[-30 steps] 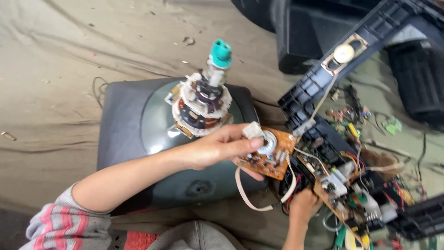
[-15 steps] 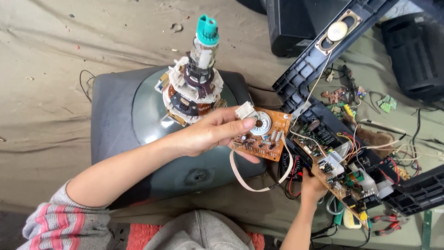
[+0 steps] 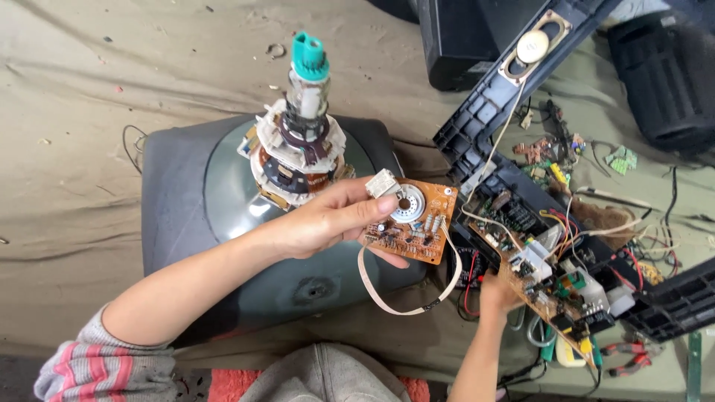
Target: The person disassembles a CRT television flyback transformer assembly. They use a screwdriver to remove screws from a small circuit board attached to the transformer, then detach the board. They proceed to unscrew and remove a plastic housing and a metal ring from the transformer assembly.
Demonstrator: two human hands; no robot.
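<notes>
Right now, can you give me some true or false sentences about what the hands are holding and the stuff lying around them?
1. The left hand holds a small orange circuit board. True.
2. The right hand is up in the air, touching nothing. False: it grips the edge of a long circuit board full of parts.
3. A pale flat ribbon cable hangs in a loop from the small orange circuit board. True.
4. The picture tube has a red cap on its neck. False: the teal cap sits at the top.
5. An oval speaker sits in the dark plastic frame. True.
</notes>
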